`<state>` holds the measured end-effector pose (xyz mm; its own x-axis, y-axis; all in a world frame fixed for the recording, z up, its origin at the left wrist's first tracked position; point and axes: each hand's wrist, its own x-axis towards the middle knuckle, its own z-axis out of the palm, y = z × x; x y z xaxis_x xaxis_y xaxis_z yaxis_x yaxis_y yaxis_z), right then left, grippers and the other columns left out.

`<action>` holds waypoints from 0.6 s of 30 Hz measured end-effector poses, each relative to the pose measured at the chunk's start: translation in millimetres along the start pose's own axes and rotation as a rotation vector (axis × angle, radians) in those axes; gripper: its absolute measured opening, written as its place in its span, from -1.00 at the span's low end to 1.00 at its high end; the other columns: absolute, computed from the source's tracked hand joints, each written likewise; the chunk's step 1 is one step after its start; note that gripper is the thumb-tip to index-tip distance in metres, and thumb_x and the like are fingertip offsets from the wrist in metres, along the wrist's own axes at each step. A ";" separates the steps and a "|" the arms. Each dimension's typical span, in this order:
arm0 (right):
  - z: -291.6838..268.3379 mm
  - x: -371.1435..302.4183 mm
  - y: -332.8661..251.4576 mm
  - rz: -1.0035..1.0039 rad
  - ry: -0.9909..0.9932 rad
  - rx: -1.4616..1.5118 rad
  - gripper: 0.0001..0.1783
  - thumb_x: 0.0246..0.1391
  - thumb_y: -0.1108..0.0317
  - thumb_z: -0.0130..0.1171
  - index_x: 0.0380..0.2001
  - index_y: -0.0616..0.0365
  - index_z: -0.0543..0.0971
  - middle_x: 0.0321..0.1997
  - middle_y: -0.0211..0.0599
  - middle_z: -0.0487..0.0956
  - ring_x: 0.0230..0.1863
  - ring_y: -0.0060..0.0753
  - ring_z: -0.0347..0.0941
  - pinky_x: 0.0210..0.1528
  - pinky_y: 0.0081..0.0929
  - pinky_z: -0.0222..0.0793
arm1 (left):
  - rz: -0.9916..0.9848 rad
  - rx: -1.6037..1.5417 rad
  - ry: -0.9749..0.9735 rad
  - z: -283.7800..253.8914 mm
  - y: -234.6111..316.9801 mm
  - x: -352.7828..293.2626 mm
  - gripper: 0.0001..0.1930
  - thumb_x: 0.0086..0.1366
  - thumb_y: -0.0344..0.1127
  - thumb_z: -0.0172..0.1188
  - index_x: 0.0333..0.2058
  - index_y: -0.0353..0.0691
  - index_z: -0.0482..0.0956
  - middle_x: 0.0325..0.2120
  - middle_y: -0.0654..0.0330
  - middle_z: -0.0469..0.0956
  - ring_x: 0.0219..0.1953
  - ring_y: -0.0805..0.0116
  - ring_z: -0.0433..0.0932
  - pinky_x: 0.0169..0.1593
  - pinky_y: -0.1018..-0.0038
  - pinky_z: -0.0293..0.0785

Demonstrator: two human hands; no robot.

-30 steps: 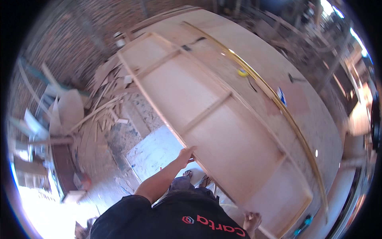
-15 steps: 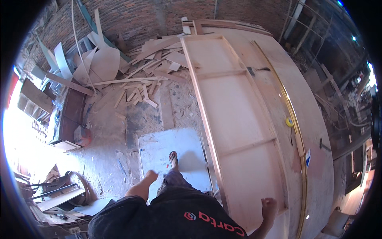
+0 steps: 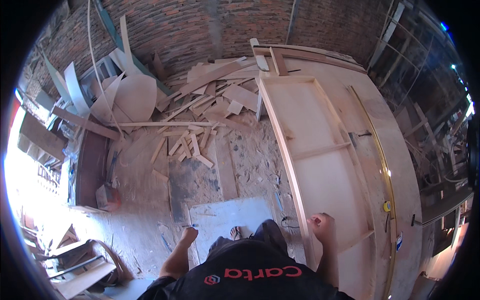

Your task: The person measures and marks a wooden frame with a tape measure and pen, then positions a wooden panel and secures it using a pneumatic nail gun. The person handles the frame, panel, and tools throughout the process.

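My left hand (image 3: 189,235) hangs over the floor with its fingers curled in, and nothing shows in it. Beyond it a pale flat board (image 3: 220,214) lies on the floor, with my foot on it. My right hand (image 3: 322,227) is loosely closed and appears above the near part of a long wooden frame panel (image 3: 320,175), close to its left rail. I cannot tell whether it touches the rail. The panel has a thin backing and crosspieces dividing it into compartments. It rests on a large wooden sheet (image 3: 400,165).
Along the sheet runs a gold-coloured strip (image 3: 374,132), near a yellow tape measure (image 3: 387,206). Wood offcuts (image 3: 192,142) are heaped by the brick wall (image 3: 240,25). A dark cabinet (image 3: 92,165) stands left. Curved scraps (image 3: 102,250) lie at the near left.
I have moved forward along the panel, and the scene has shifted down and to the right in view. My right hand has come up near the panel's left rail. Both hands stay closed.
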<state>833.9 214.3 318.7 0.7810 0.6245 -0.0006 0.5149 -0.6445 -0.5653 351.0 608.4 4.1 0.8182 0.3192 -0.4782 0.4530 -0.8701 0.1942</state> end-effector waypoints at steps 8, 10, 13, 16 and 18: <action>-2.2 221.4 26.1 0.075 0.160 -0.227 -0.84 0.03 0.33 0.43 -0.32 0.12 0.68 -0.37 -0.19 0.66 -0.33 -0.07 0.62 -0.27 -0.10 0.51 | -0.273 -0.374 0.071 -54.0 -63.9 104.6 -0.80 0.24 -0.14 0.26 -0.24 -0.05 0.69 -0.41 0.10 0.70 -0.24 0.08 0.72 -0.19 0.14 0.61; -3.8 300.2 55.5 0.064 0.225 -0.229 -0.86 0.05 0.34 0.41 -0.33 0.12 0.68 -0.35 -0.17 0.66 -0.31 -0.05 0.61 -0.26 -0.08 0.50 | -0.124 0.017 -0.054 -84.2 -57.7 128.6 -0.77 0.18 -0.17 0.31 -0.22 -0.11 0.67 -0.43 0.09 0.69 -0.25 0.06 0.71 -0.23 0.13 0.60; 12.7 429.1 55.2 0.126 0.269 -0.283 -0.85 0.09 0.32 0.39 -0.30 0.12 0.68 -0.29 -0.14 0.68 -0.22 -0.01 0.64 -0.20 -0.10 0.53 | -0.371 -0.371 -0.035 -103.9 -78.7 131.0 -0.75 0.25 -0.17 0.34 -0.23 -0.23 0.67 -0.42 0.14 0.71 -0.32 0.18 0.72 -0.27 0.20 0.63; 22.2 563.1 30.0 0.054 0.304 -0.192 -0.82 0.11 0.29 0.39 -0.27 0.13 0.69 -0.26 -0.12 0.70 -0.17 0.00 0.66 -0.15 -0.11 0.56 | -0.870 -1.239 0.008 -131.9 -75.2 158.1 -0.71 0.34 -0.13 0.35 -0.22 -0.28 0.68 -0.41 0.14 0.71 -0.35 0.28 0.72 -0.27 0.25 0.66; 44.3 646.6 11.5 0.052 0.318 0.008 -0.81 0.11 0.26 0.38 -0.29 0.12 0.70 -0.29 -0.12 0.71 -0.18 0.00 0.66 -0.14 -0.12 0.57 | -0.868 -1.424 0.097 -154.8 -93.0 173.2 -0.64 0.38 -0.07 0.35 -0.23 -0.33 0.68 -0.40 0.14 0.71 -0.37 0.31 0.71 -0.26 0.28 0.68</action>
<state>1329.2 630.3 275.3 0.8781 0.4207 0.2278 0.4696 -0.6673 -0.5781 505.4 802.8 35.8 0.1613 0.5594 -0.8130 0.6472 0.5619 0.5151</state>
